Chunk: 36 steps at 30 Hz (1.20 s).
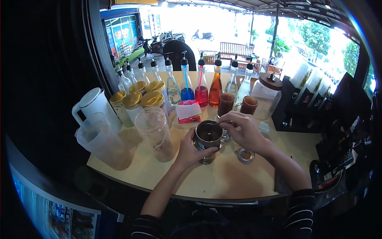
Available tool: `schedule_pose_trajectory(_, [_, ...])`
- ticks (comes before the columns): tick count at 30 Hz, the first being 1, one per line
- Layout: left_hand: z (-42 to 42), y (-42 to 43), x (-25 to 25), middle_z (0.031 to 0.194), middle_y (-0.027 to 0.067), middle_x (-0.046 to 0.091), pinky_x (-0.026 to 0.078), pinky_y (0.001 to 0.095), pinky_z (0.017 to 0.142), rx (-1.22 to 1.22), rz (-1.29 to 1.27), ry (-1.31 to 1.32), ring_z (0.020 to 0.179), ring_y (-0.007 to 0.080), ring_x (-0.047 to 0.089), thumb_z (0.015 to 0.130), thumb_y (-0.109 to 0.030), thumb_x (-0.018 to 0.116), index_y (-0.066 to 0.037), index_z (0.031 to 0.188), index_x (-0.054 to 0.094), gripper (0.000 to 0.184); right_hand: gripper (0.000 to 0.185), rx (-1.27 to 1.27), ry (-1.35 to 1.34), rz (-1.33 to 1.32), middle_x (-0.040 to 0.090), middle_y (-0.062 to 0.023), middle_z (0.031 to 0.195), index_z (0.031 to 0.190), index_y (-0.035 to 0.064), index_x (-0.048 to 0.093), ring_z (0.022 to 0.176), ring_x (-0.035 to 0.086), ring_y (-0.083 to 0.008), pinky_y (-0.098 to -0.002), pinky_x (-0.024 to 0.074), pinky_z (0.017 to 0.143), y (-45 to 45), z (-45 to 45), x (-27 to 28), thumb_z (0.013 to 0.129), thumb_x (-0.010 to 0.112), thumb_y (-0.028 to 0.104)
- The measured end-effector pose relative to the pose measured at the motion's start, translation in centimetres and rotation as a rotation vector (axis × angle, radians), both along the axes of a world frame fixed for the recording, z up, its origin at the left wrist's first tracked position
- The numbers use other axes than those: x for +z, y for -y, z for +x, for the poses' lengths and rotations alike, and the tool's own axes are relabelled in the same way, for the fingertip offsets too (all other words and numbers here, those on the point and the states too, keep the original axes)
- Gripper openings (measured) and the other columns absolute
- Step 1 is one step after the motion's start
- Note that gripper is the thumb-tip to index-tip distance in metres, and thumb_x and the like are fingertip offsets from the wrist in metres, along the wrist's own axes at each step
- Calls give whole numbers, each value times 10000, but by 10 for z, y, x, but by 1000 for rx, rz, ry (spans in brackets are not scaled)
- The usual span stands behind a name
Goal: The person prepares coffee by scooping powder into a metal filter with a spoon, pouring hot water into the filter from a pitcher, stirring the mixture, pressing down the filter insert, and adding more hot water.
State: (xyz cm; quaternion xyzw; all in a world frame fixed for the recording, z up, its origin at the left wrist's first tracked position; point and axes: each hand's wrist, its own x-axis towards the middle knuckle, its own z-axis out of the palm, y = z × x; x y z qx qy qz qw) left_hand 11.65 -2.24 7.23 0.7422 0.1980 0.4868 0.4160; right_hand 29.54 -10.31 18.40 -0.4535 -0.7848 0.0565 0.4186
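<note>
A metal drip coffee filter (209, 140) sits on top of a glass mug (207, 159) near the middle of the counter, with dark contents inside. My left hand (191, 148) is wrapped around the filter's side, thumb across its front. Over the rim, my right hand (242, 129) pinches a thin metal piece, apparently a spoon (212, 122), whose end reaches into the filter. A round metal lid (246, 155) lies on the counter below my right wrist. Two glasses of brown drink, one (226, 104) and another (249, 105), stand just behind my right hand.
Several pump bottles (201, 89) line the back edge. At left stand gold-lidded jars (153, 99), a white pitcher (97, 105), an empty plastic pitcher (103, 139) and a clear jar (155, 135). A red packet (189, 112), large glass jar (266, 95) and black cup holder (298, 103) are beyond.
</note>
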Motion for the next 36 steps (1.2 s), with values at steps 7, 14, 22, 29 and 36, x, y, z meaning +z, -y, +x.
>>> schedule_pose_trajectory(7, [-2, 1, 3, 1133, 140, 641, 467, 369, 968, 6, -11, -15, 1081, 239, 622, 617, -323, 878, 0, 1267, 504, 817, 124, 119, 194, -110, 612, -181, 849, 957, -50, 604, 785, 621, -355, -422, 482, 718, -16, 6, 15, 881, 566, 39])
schedule_pose_trajectory(14, [-1, -1, 0, 1135, 141, 638, 470, 367, 967, 8, -16, -29, 1086, 236, 619, 607, -318, 880, 0, 1271, 500, 828, 133, 166, 243, -127, 626, -187, 848, 964, -54, 604, 791, 629, -355, -414, 494, 733, -17, 10, 21, 901, 544, 48])
schedule_pose_trajectory(22, [-4, 3, 6, 1184, 125, 605, 436, 375, 1012, 6, -55, -112, 1134, 224, 584, 613, -272, 890, -20, 1293, 481, 833, 146, 319, 170, -158, 653, -187, 846, 972, -54, 618, 790, 658, -328, -387, 514, 718, -29, 11, 23, 901, 553, 56])
schedule_pose_trajectory(29, [-5, 3, 6, 1209, 136, 594, 431, 374, 1016, 33, -96, -139, 1162, 232, 570, 597, -315, 894, -24, 1304, 478, 870, 153, 398, 162, -140, 658, -143, 853, 972, -34, 628, 772, 672, -247, -335, 518, 691, -39, 16, 22, 932, 556, 95])
schedule_pose_trajectory(36, [-5, 5, 7, 1231, 128, 584, 428, 372, 1019, 35, -136, -142, 1178, 226, 558, 597, -306, 899, -35, 1320, 471, 884, 139, 411, 148, -218, 648, -155, 860, 967, -35, 619, 774, 661, -281, -370, 507, 699, -43, 26, 23, 928, 552, 81])
